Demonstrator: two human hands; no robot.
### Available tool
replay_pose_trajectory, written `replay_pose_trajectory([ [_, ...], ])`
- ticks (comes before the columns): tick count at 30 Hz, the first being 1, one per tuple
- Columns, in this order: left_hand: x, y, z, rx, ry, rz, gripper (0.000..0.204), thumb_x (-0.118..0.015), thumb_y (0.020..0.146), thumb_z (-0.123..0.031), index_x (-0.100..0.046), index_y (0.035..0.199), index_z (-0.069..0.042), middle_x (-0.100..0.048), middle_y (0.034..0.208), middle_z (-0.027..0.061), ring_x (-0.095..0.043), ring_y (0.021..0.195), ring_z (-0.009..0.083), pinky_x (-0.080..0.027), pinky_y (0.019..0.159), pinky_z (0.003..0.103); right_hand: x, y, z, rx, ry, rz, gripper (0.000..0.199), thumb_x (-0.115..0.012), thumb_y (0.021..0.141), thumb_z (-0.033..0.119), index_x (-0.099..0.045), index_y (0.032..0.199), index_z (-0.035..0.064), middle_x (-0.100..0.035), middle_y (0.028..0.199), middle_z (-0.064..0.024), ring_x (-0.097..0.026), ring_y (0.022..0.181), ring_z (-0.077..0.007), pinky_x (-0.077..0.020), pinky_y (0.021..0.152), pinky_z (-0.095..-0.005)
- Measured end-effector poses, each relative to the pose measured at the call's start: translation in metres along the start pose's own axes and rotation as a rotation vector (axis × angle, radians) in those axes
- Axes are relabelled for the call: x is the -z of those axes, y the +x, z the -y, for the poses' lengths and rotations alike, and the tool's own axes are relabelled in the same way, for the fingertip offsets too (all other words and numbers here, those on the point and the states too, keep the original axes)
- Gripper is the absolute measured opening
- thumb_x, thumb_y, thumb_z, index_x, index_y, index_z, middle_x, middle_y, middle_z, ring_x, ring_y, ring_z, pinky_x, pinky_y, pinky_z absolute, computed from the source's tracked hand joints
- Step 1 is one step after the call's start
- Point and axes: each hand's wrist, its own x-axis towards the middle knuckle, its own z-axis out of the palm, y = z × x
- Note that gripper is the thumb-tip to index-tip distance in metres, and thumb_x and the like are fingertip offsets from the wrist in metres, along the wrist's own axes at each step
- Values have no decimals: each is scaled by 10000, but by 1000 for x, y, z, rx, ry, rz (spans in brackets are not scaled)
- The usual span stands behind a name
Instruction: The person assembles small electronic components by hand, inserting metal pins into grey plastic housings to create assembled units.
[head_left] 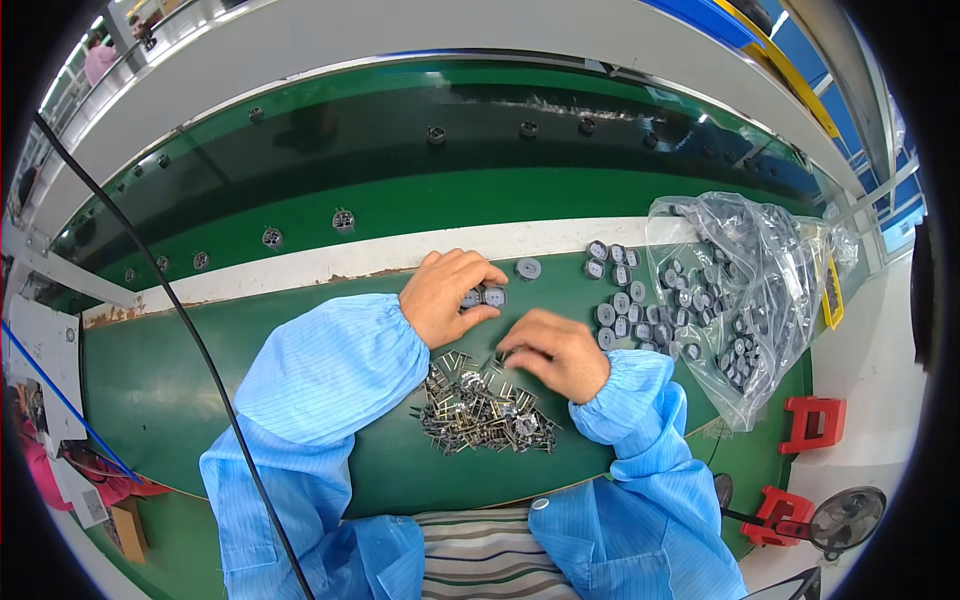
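My left hand (445, 300) curls round two grey round plastic parts (493, 296) on the green worktop, thumb on the near side and fingers on the far side. Close by on the right, my right hand (557, 352) has its fingertips pinched together at the upper edge of a heap of small metal pin pieces (480, 412). Whatever lies between those fingertips is too small to make out, and the hand is slightly blurred. A single grey round part (528, 268) sits just beyond my hands. More loose grey parts (621, 302) stand in a group to the right.
A clear plastic bag (735, 390) of grey parts lies open at the worktop's right. Beyond a white ledge (380, 258), a green conveyor belt (480, 190) carries spaced round pieces. A black cable (190, 305) hangs across the left. Red stools (812, 424) and a fan (846, 520) stand lower right.
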Motion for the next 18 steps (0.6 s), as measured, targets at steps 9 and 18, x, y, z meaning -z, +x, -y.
replay_pose_trajectory([
  [9, -8, -2, -2, -10, 86, -21, 398, -922, 696, -293, -739, 1018, -145, -613, 963, -4, -579, 981, 233, -406, 865, 383, 11, 6, -15, -238, -233, -172, 151, -756, 845, -54, -758, 990, -11, -624, 920, -118, -673, 803, -237, -558, 722, -324],
  [18, -13, -3, -4, -11, 58, -17, 385, -915, 703, -324, -743, 989, -133, -628, 975, -13, -583, 956, 223, -401, 847, 394, -4, 23, -13, -292, 0, -316, 112, -779, 864, -19, -760, 974, -14, -682, 919, -51, -618, 715, -107, -494, 630, -261],
])
